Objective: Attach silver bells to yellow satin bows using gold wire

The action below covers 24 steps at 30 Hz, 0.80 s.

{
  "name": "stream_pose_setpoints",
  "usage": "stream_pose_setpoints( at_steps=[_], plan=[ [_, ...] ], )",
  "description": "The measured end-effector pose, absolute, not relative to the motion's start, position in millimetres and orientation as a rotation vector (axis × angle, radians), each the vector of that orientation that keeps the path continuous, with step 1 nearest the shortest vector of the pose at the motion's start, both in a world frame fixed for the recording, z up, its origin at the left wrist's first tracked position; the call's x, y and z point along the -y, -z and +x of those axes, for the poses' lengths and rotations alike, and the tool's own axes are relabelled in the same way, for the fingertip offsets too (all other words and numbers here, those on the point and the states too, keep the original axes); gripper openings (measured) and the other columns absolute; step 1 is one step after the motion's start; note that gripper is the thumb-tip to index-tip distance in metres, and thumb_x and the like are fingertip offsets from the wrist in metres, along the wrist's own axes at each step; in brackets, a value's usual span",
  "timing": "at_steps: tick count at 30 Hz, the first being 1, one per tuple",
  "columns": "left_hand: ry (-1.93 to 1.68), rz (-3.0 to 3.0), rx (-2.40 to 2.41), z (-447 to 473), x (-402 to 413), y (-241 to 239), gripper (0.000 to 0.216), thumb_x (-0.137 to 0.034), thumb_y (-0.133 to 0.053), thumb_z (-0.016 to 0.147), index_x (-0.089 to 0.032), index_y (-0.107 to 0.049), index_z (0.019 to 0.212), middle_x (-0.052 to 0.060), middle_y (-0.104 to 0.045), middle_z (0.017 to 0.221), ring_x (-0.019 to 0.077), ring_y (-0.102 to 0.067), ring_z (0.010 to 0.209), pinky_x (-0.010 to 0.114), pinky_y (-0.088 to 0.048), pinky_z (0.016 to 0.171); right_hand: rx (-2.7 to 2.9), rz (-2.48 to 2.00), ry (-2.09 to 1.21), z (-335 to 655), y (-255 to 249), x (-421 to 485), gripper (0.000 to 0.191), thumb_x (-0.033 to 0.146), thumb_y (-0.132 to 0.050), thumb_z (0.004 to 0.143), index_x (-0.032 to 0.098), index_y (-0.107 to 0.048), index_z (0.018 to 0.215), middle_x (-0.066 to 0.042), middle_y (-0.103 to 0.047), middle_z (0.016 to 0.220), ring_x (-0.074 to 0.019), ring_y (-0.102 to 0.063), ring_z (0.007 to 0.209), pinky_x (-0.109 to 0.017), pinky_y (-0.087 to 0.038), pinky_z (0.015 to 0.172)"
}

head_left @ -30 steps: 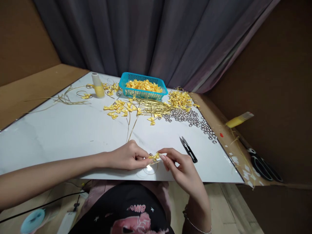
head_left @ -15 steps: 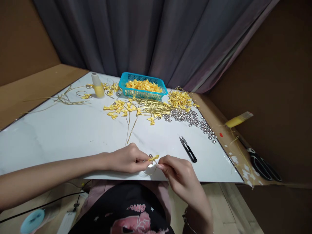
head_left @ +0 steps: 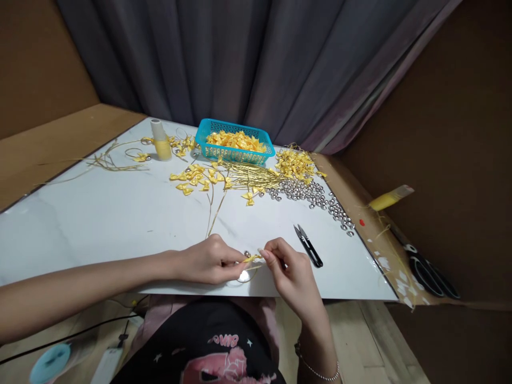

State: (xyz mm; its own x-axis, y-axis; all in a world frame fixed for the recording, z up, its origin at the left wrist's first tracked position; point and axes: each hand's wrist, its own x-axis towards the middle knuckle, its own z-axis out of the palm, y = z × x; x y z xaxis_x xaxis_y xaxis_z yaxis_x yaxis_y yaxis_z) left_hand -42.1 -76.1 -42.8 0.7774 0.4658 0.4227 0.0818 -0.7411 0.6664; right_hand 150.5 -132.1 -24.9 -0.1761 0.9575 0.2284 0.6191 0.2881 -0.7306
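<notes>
Near the table's front edge my left hand [head_left: 218, 260] pinches a small yellow ribbon bow [head_left: 252, 258] between thumb and fingertips. My right hand [head_left: 288, 266] is closed at the bow's right end, thumb against forefinger; whether it grips the ribbon or a cord end is too small to make out. A thin gold cord [head_left: 252, 277] loops below the bow. Just behind it a silver bead [head_left: 247, 254] shows. Black thread snips [head_left: 308, 246] lie on the table to the right of my right hand.
A blue basket [head_left: 204, 130] of yellow bows stands at the back. Before it lie gold cords [head_left: 252, 176], loose bows [head_left: 192, 175] and silver beads [head_left: 304, 192]. A yellow thread spool [head_left: 162, 141] stands back left. Scissors [head_left: 428, 274] lie beyond the table's right edge.
My right hand has turned and risen slightly, its fingertips now at the bow's right end. The bow looks flatter and the cord loop shows lower. My left hand stays in place.
</notes>
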Motion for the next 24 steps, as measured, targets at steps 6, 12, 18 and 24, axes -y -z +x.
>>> stream_pose_setpoints(
  at_steps=[6, 12, 18, 24],
  plan=[
    [-0.796, 2.280, -0.483, -40, 74, 37, 0.033, -0.013, -0.048, 0.086, -0.013, -0.054, 0.053, -0.008, -0.023, 0.047, 0.0052, -0.019, 0.042, 0.020, -0.018, 0.038, 1.969, -1.296, -0.749, 152, 24, 143, 0.018, 0.019, -0.045, 0.092, 0.019, -0.048, 0.074, 0.005, -0.046, 0.059, -0.0079, -0.038, 0.048, -0.019, -0.029, 0.048],
    [-0.670, 2.291, -0.411, -41, 75, 39, 0.032, -0.008, -0.045, 0.081, -0.015, -0.042, 0.050, -0.009, -0.017, 0.049, 0.0040, -0.019, 0.040, 0.020, -0.017, 0.039, 1.943, -1.192, -0.883, 143, 21, 140, 0.019, 0.021, -0.047, 0.091, 0.018, -0.050, 0.072, 0.005, -0.044, 0.057, -0.0078, -0.036, 0.049, -0.019, -0.028, 0.047],
    [-0.631, 2.310, -0.303, -43, 76, 42, 0.031, -0.009, -0.044, 0.084, -0.016, -0.040, 0.053, -0.009, -0.020, 0.048, 0.0048, -0.021, 0.040, 0.021, -0.020, 0.040, 1.846, -1.303, -0.793, 140, 22, 125, 0.019, 0.021, -0.049, 0.089, 0.017, -0.050, 0.071, 0.005, -0.046, 0.057, -0.0076, -0.039, 0.049, -0.018, -0.029, 0.048],
    [-0.660, 2.282, -0.314, -44, 76, 39, 0.032, -0.008, -0.046, 0.083, -0.015, -0.043, 0.053, -0.009, -0.020, 0.048, 0.0045, -0.020, 0.040, 0.021, -0.019, 0.040, 1.817, -1.363, -0.741, 143, 26, 124, 0.020, 0.022, -0.050, 0.089, 0.017, -0.050, 0.069, 0.005, -0.047, 0.054, -0.0075, -0.040, 0.047, -0.018, -0.029, 0.046]
  ],
)
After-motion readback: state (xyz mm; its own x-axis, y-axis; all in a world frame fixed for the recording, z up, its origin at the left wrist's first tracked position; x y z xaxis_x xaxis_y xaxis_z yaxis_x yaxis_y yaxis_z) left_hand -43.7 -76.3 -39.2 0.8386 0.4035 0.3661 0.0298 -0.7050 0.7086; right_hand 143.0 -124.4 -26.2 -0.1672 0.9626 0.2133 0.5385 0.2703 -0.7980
